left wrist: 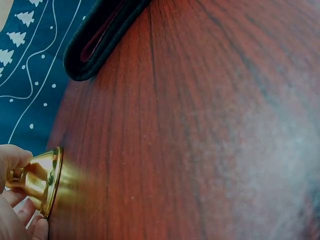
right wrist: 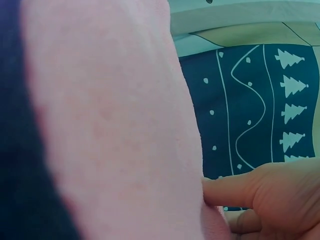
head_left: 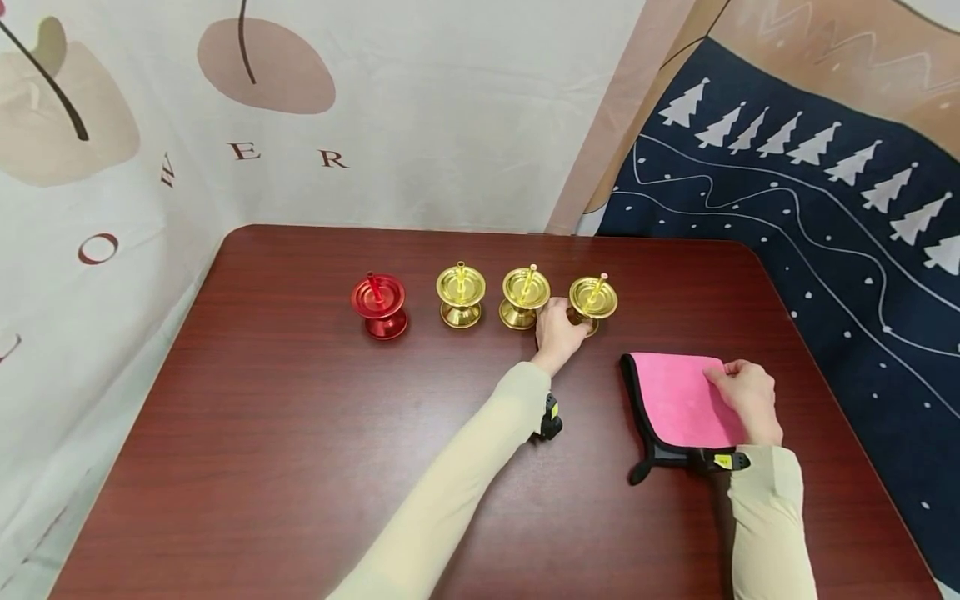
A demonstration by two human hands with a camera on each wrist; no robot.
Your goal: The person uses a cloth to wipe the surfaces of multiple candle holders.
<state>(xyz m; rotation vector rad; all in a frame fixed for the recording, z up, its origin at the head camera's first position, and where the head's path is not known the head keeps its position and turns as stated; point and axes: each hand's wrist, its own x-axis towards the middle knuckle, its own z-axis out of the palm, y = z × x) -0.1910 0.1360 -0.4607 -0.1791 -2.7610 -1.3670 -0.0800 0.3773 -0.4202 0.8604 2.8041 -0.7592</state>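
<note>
Four small candle holders stand in a row across the table: a red candle holder point(head_left: 378, 304) at the left and three gold ones to its right. My left hand point(head_left: 561, 332) grips the rightmost gold candle holder point(head_left: 593, 293) below its dish. The left wrist view shows thumb and fingers point(left wrist: 17, 155) around the stem, just above the flared base point(left wrist: 45, 180). My right hand point(head_left: 746, 398) pinches the right edge of a folded pink cloth point(head_left: 678, 400) with black trim. In the right wrist view the cloth point(right wrist: 120, 120) fills much of the picture, with the thumb pressed on its edge.
The middle gold candle holder point(head_left: 526, 292) is close beside my left hand, and another gold candle holder point(head_left: 461, 292) is farther left. All rest on a dark red wooden table point(head_left: 300, 467). Behind hang a pale printed curtain point(head_left: 450, 108) and a navy tree-patterned cloth point(head_left: 750, 183).
</note>
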